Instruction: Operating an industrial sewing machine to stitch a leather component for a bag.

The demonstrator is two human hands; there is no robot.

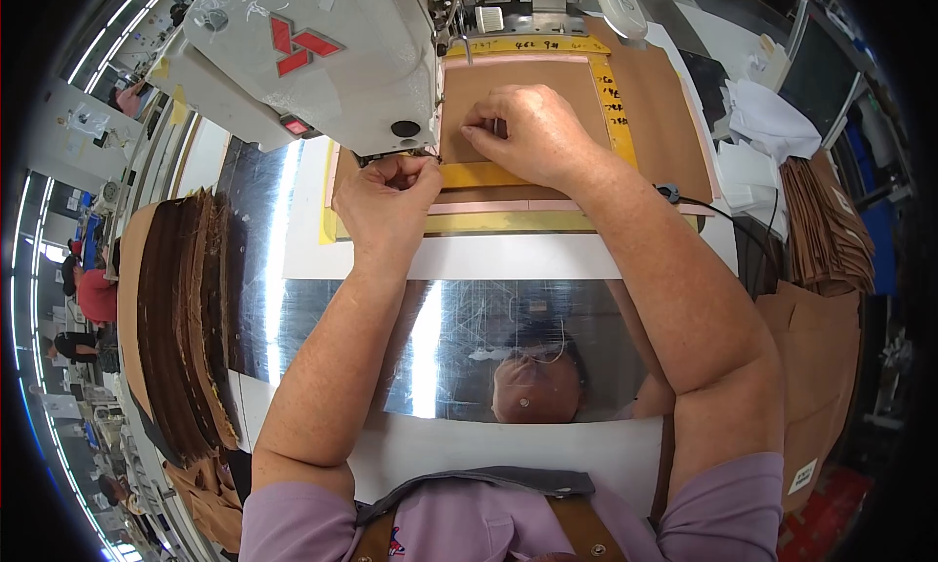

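Observation:
The white head of a sewing machine (342,83) stands at the upper left. Right under its needle end is my left hand (384,205), thumb and fingers pinched together; what they hold, if anything, is too small to make out. My right hand (535,132) is closed in a pinch over a brown fabric panel (523,78), its fingertips turned toward the needle; anything between them is hidden. Around the panel runs a yellow-edged template frame (618,122) with handwritten marks. More brown material (674,122) shows beyond the frame's right side.
A shiny metal plate (459,318) lies between my forearms and reflects light. Stacked brown pieces (181,318) stand at the left. On the right are a crumpled white cloth (772,117), a black cable (718,208) and folded brown pieces (826,225). Other people work far left.

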